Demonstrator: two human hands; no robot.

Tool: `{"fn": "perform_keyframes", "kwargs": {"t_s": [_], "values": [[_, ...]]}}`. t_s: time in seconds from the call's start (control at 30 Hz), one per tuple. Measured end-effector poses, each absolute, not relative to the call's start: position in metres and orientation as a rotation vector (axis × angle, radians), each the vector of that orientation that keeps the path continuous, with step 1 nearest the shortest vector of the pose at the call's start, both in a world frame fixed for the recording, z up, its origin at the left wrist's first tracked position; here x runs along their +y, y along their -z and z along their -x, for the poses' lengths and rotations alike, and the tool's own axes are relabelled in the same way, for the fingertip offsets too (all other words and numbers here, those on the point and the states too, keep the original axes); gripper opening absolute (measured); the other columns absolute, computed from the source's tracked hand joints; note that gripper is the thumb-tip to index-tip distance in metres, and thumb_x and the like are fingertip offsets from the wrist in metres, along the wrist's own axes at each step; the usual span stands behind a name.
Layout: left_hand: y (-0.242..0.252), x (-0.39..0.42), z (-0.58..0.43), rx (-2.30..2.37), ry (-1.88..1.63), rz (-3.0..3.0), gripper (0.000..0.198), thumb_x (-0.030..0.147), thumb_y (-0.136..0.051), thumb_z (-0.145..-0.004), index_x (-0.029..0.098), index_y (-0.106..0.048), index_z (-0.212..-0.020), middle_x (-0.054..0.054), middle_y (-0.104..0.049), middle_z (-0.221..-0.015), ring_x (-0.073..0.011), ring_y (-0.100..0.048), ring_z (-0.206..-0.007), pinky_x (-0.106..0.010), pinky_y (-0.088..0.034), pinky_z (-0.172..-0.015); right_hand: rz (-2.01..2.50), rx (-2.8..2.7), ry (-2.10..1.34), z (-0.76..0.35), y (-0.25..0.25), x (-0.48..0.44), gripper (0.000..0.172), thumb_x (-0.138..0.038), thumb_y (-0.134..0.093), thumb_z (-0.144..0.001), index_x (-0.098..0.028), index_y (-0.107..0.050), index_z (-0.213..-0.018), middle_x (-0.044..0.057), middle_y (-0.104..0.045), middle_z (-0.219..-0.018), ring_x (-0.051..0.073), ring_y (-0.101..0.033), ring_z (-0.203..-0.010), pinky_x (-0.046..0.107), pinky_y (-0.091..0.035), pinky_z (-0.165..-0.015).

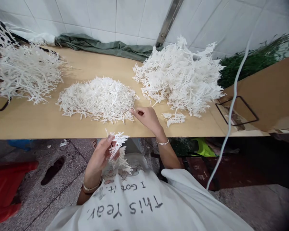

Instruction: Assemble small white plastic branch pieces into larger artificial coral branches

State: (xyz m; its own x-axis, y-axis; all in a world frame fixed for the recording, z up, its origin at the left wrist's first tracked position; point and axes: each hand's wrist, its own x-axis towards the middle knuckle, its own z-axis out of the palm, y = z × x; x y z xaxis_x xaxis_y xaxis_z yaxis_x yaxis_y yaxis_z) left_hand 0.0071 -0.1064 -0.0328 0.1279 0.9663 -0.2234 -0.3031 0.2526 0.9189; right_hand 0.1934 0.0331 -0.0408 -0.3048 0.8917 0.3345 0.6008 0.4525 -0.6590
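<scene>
My left hand (103,150) is closed around white branching plastic sprigs (120,140), held just off the table's front edge above my lap. A paler sprig (122,162) hangs below those fingers. My right hand (148,118) reaches over the table with fingers curled, and its fingertips touch the right end of a low pile of small white sprigs (101,98). What sits in that pinch, if anything, is too small to name. Right of this hand lies a small loose white piece (174,118), beside a tall heap of larger white branches (180,77).
Another heap of white branches (26,70) stands at the left end of the brown tabletop (91,130). Green cloth (106,46) lies along the tiled wall. A white cable (234,93) hangs down at right, before green foliage (255,59). A red stool (12,189) stands lower left.
</scene>
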Motion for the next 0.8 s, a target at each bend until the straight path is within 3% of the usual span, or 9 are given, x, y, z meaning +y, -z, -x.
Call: {"fn": "perform_keyframes", "kwargs": {"t_s": [0.07,0.13,0.27,0.37,0.57,0.7,0.8], "values": [[0.029,-0.103,-0.009,1.022,-1.134,-0.851,0.055,0.055,-0.068,-0.066,0.016,-0.032,-0.053,0.006,-0.026,-0.04,-0.0032,-0.026,-0.036,-0.019,-0.026,-0.039,1.264,-1.983,-0.494,-0.196,0.043,0.033,0.042,-0.055,-0.057,-0.083,-0.014,-0.052,-0.077,0.0,-0.049,-0.065,0.008,-0.04,-0.06,0.023,-0.028,-0.061],[0.028,-0.1,-0.011,1.062,-1.181,-0.859,0.052,0.048,-0.07,-0.064,0.015,-0.032,-0.053,0.006,-0.027,-0.044,-0.0028,-0.027,-0.037,-0.018,-0.026,-0.039,1.245,-1.88,-0.445,-0.199,0.043,0.029,0.04,-0.053,-0.059,-0.081,-0.015,-0.053,-0.089,0.003,-0.053,-0.076,0.009,-0.044,-0.065,0.022,-0.032,-0.063],[0.034,-0.095,-0.013,1.147,-1.255,-0.977,0.047,0.049,-0.065,-0.074,0.013,-0.04,-0.056,0.004,-0.034,-0.052,-0.0028,-0.033,-0.043,-0.019,-0.03,-0.043,0.953,-1.767,-0.732,-0.199,0.033,0.002,0.042,-0.05,-0.058,-0.083,-0.014,-0.045,-0.066,0.0,-0.042,-0.06,0.007,-0.035,-0.054,0.021,-0.028,-0.053],[0.041,-0.095,-0.012,1.237,-1.26,-1.138,0.048,0.049,-0.059,-0.082,0.012,-0.045,-0.056,0.002,-0.04,-0.054,-0.0027,-0.035,-0.048,-0.017,-0.03,-0.047,0.68,-1.84,-0.83,-0.191,0.023,-0.024,0.048,-0.043,-0.068,-0.077,-0.014,-0.037,-0.056,-0.002,-0.035,-0.053,0.005,-0.029,-0.051,0.021,-0.025,-0.05],[0.05,-0.095,-0.012,1.159,-1.194,-1.179,0.051,0.049,-0.049,-0.088,0.013,-0.044,-0.053,0.0,-0.04,-0.049,-0.0047,-0.035,-0.045,-0.019,-0.027,-0.045,0.622,-2.02,-0.955,-0.174,0.017,-0.039,0.045,-0.044,-0.071,-0.074,-0.013,-0.041,-0.061,-0.003,-0.038,-0.056,0.004,-0.03,-0.054,0.02,-0.025,-0.053],[0.051,-0.091,-0.014,1.052,-1.195,-1.045,0.05,0.05,-0.05,-0.084,0.015,-0.036,-0.051,0.002,-0.03,-0.043,-0.0064,-0.035,-0.039,-0.021,-0.03,-0.044,0.568,-1.924,-1.258,-0.17,0.028,-0.035,0.044,-0.043,-0.065,-0.079,-0.013,-0.038,-0.061,-0.003,-0.031,-0.056,0.004,-0.026,-0.053,0.019,-0.022,-0.049],[0.052,-0.09,-0.015,0.998,-1.198,-0.984,0.053,0.05,-0.054,-0.079,0.015,-0.029,-0.048,0.003,-0.025,-0.041,-0.0062,-0.033,-0.037,-0.021,-0.029,-0.042,0.581,-1.901,-1.297,-0.169,0.034,-0.035,0.042,-0.037,-0.06,-0.083,-0.013,-0.035,-0.061,-0.003,-0.028,-0.057,0.003,-0.025,-0.054,0.019,-0.021,-0.049]]}}
